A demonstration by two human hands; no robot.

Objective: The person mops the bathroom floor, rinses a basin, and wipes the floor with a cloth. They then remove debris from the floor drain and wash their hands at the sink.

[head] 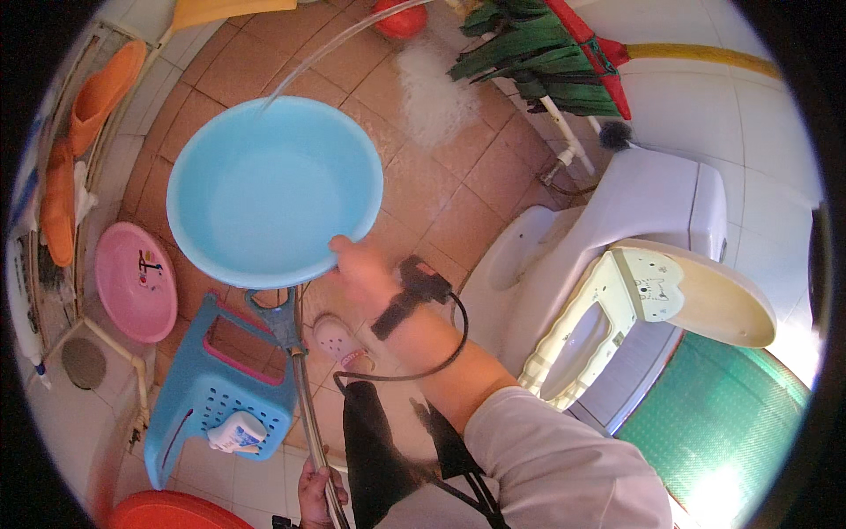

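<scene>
My right hand [362, 271] grips the near right rim of a light blue plastic basin [277, 185], which is tilted so its inside shows. A stream of water [324, 49] arcs between the basin's far rim and the top of the picture. Foamy water [436, 92] lies on the brown floor tiles beyond the basin. At the bottom, my left hand [317, 492] is closed around a metal pole [309, 410]. The pole's grey-blue plastic end piece [283, 324] is just below the basin.
A blue plastic stool [225, 397] bearing a white bottle [238, 433] and a pink basin [137, 282] stand left. A toilet [634, 198] with a yellow seat cover [575, 344] is right. Green cloth strips [548, 59] hang top right. Orange slippers [106, 99] sit on the left rack.
</scene>
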